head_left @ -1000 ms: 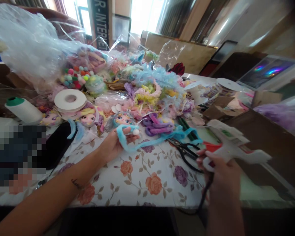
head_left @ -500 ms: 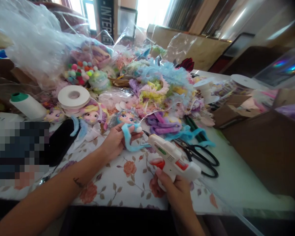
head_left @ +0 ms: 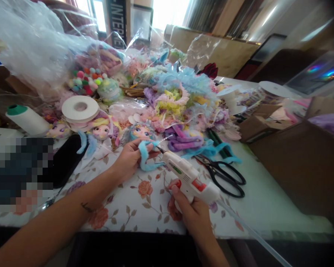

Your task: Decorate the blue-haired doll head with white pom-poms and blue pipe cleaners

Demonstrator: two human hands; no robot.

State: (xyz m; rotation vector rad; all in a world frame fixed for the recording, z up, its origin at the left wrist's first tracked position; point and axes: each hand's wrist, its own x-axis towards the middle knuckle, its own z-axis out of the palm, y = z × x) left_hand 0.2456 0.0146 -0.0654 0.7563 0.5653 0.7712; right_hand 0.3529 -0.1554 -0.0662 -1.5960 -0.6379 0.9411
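Fingers closed, my left hand (head_left: 130, 157) pinches a light blue fuzzy strip (head_left: 144, 161), whose free end hangs in a loop below. A thin white beaded strand (head_left: 165, 139) sticks out to the right beside the fingertips. Wrapped round the handle of a white hot glue gun (head_left: 183, 170), my right hand (head_left: 192, 211) has a finger by its red trigger. The gun's dark nozzle is at the blue strip near my left fingertips; whether it touches, I cannot tell. A doll head with blue hair (head_left: 140, 130) lies just behind my left hand.
Black-handled scissors (head_left: 225, 178) lie right of the glue gun. Behind are a purple fuzzy bundle (head_left: 183, 138), ruffled trims (head_left: 172, 102), a white ribbon spool (head_left: 80, 108) and a thread cone (head_left: 26, 119). A cardboard box (head_left: 292, 155) stands at the right, a black phone-like object (head_left: 62, 161) at the left.
The glue gun has moved left, bringing its nozzle to the blue strip by my left fingertips. A white ball seen there earlier no longer shows. My left hand keeps its pinch.
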